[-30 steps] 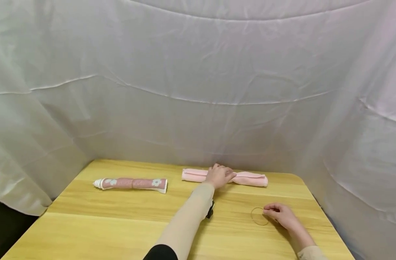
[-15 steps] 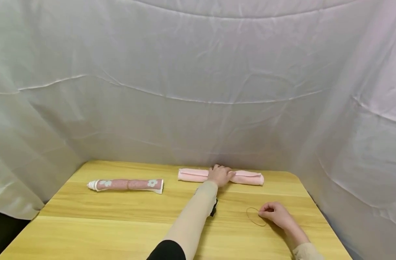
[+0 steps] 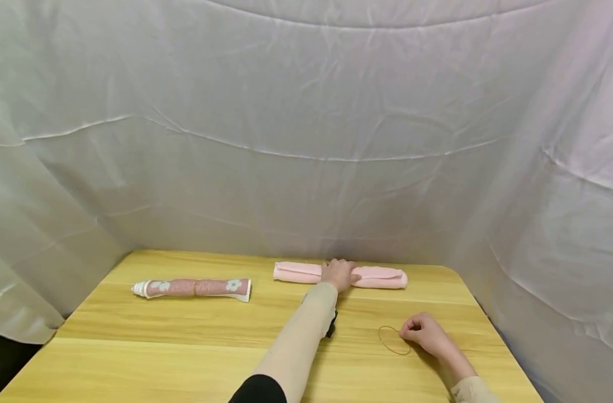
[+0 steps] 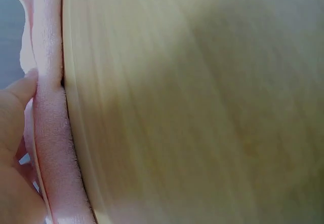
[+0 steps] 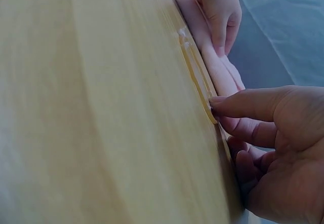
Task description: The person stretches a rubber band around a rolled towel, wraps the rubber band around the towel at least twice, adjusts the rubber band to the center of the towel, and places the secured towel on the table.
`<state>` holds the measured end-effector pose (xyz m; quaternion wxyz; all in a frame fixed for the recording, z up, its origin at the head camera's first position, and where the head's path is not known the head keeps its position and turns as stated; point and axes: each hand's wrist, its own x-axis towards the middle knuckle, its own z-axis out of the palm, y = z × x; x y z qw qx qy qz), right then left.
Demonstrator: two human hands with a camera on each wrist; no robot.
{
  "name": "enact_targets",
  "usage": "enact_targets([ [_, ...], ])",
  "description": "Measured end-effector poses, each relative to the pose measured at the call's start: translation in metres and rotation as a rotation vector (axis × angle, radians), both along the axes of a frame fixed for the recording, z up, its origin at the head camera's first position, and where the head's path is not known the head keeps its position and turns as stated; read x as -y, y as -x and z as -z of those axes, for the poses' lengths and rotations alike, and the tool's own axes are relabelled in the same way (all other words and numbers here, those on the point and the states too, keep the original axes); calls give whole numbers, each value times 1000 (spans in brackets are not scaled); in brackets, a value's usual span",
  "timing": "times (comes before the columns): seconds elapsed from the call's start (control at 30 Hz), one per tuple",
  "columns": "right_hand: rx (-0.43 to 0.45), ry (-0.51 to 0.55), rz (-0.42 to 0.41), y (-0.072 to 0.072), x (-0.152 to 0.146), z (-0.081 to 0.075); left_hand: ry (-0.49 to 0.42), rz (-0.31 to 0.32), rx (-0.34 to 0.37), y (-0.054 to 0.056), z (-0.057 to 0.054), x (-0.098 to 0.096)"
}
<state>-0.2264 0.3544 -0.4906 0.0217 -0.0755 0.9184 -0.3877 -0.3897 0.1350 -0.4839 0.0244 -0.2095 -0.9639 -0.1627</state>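
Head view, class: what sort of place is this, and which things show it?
Probably a curtained-off indoor workspace: a pale curtain hangs behind and at the sides of a wood-grain table, on which lie a rolled pink cloth and a rolled flowered cloth.

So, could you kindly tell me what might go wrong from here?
The pink roll might unroll if the left grip lifts from its middle, since one edge stands slightly free. The thin band could slip, as the right grip pinches only one side of its loop.
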Motion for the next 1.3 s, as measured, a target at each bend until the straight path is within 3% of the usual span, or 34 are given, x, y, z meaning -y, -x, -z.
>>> enact_targets([
  [0.17,-12,-11,-8,1,0,1,-21,-29,-1,-5,-2,0],
  [0.4,5,-23,55,-2,1,-2,-86,-64,31,-8,-2,-3],
  [0.53,13,-9,23,-1,0,-1,-111,-77,68,-11,-4,-3],
  [0.7,18,24,-25,2,-3,2,-71,-79,108,-17,-9,-3],
  [0.83,40,74,-12,2,-6,2,-15,-66,120,-18,-12,-3],
  [1.07,112,153,67,-1,-8,-2,30,-69,73,-21,-8,-5],
  [1.3,173,231,83,-2,-7,-5,-18,-80,-27,-35,-2,-4],
])
